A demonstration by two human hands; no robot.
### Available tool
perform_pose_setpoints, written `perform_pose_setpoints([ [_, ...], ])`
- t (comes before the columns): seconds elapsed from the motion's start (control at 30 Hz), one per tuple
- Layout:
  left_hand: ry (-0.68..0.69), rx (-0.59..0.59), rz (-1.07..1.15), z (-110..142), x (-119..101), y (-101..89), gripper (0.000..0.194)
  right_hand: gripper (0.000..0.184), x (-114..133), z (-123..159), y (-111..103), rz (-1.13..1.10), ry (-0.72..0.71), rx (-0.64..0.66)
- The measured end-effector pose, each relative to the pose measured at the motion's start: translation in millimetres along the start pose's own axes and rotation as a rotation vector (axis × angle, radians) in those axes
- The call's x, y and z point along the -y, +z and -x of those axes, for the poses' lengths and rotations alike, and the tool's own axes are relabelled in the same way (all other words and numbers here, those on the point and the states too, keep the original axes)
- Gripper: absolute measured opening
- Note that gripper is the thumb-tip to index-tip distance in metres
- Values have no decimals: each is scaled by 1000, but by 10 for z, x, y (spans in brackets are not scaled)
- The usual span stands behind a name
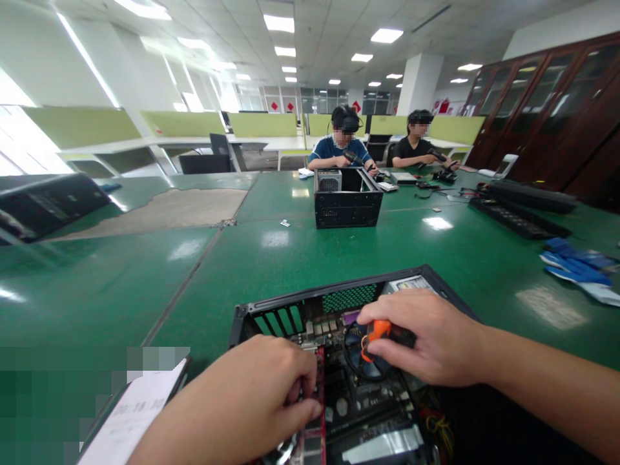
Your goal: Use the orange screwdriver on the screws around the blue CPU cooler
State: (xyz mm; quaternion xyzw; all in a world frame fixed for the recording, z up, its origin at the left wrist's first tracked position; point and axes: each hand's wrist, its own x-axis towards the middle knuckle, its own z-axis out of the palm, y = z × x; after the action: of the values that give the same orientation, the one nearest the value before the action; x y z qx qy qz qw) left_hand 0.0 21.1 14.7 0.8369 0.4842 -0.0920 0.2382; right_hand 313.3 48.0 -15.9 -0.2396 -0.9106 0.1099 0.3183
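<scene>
An open black computer case (285, 301) lies in front of me, its motherboard and parts facing up. My left hand (271, 391) reaches in from the left, fingers curled over a red graphics card (320, 420) and thumb pressed along its edge. In my right hand (421, 329) is an orange-and-black screwdriver (380, 330), held by its handle above the round black CPU fan (356, 355); its tip cannot be made out. Yellow and red cables (436, 423) bunch below my right wrist.
A second black case (347, 210) stands across the green table (271, 258). Two people sit behind it, handling tools and parts. Blue-and-white gloves (578, 268) and black panels (518, 216) lie right. A white-screened device (140, 407) is near my left arm; another dark case (53, 200) lies far left.
</scene>
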Motion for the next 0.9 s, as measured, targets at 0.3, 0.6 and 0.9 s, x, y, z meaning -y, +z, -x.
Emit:
perform_pose_setpoints([
  [0.3, 12, -21, 14, 0, 61, 47, 13, 27, -6, 13, -112, -73, -47, -189],
  [0.6, -15, 4, 13, -15, 48, 29, 10, 17, -28, 48, -73, 33, 43, -124],
  [0.9, -30, 16, 1, -27, 43, 21, 11, 16, -21, 71, -62, -13, 46, -77],
])
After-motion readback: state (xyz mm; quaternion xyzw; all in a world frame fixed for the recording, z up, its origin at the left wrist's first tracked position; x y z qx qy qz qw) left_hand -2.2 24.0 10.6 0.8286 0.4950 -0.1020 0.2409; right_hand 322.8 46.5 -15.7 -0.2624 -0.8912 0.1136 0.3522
